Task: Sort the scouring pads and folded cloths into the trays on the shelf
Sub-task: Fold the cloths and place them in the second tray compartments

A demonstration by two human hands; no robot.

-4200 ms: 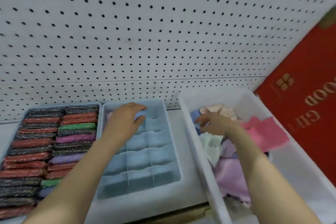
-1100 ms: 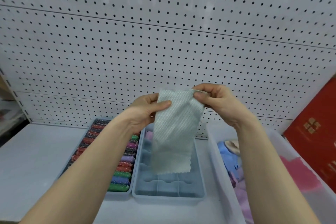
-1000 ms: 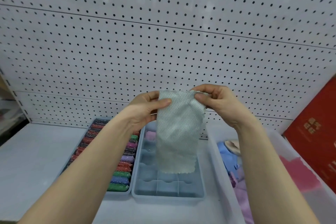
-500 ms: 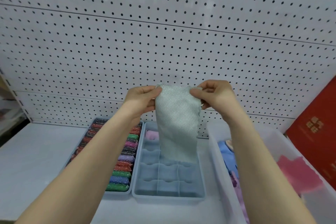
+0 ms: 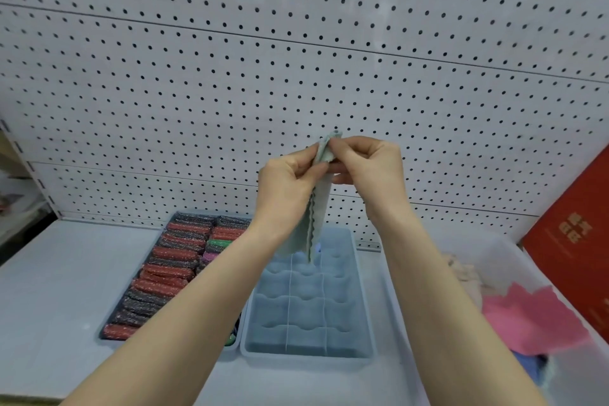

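Both hands, left (image 5: 290, 181) and right (image 5: 365, 165), have come together, pinching the green cloth (image 5: 316, 208) now folded narrower.

Both forearms are bare to the frame's edge; left hand (image 5: 288, 181) and right hand (image 5: 365, 165) ungloved.

The left forearm (image 5: 204, 300) hides part of the pad tray (image 5: 108, 338), perhaps its right column.

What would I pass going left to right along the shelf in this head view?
Tray of scouring pads → blue divided tray → clear bin holding a pink cloth → red box.
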